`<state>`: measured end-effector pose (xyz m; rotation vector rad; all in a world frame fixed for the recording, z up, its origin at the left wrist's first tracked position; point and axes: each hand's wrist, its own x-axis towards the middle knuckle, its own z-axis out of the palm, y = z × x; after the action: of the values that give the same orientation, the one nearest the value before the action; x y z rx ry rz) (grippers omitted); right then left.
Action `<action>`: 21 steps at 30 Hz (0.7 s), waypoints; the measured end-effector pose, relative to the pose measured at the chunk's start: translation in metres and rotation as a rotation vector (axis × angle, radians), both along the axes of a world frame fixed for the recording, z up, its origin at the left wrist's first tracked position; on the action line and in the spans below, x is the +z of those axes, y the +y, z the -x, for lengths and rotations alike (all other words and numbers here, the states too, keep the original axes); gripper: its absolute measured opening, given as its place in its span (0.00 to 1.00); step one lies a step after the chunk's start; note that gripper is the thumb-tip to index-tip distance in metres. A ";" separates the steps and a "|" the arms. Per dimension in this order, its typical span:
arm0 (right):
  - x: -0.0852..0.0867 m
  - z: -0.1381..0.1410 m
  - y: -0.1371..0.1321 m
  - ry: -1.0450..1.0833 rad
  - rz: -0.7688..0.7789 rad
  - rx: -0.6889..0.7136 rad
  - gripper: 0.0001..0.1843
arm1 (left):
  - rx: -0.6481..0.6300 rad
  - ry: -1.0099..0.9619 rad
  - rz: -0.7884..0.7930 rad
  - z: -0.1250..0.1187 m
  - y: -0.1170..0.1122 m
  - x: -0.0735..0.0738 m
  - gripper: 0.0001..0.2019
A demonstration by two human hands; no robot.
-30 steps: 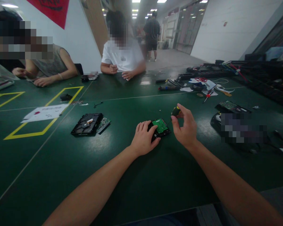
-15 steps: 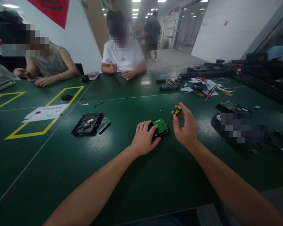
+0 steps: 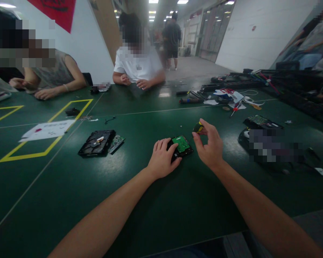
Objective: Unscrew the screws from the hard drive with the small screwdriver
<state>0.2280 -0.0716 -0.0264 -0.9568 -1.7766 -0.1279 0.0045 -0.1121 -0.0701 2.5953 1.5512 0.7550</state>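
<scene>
So the small hard drive (image 3: 181,147) sits board-side up on the green table (image 3: 150,200), green circuit board showing. Left hand (image 3: 163,159) is flat on the drive's near-left edge, fingers curled over it, pinning it down. Right hand (image 3: 210,145) is just right of the drive, pinching a little yellow-and-black screwdriver (image 3: 198,127) with its tip angled down toward the drive's far-right corner. Off to the drive's left there's a bigger opened drive (image 3: 97,142) with a loose board (image 3: 116,142) touching it.
</scene>
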 end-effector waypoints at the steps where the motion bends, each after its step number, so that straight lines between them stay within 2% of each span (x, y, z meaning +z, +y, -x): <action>1: 0.000 0.000 0.000 -0.003 0.004 0.002 0.30 | 0.001 0.002 0.003 0.000 0.000 0.000 0.29; 8: -0.004 0.000 0.002 0.037 -0.001 0.021 0.30 | 0.001 0.007 -0.002 0.000 0.000 -0.001 0.29; 14: 0.001 0.000 0.001 0.027 -0.069 -0.028 0.27 | 0.002 0.003 -0.007 0.000 0.000 -0.001 0.29; 21: -0.004 -0.001 0.002 0.043 -0.004 0.008 0.30 | -0.008 -0.014 0.002 0.001 0.000 -0.001 0.29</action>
<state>0.2288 -0.0700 -0.0302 -0.9427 -1.7399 -0.1047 0.0036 -0.1118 -0.0715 2.5878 1.5364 0.7685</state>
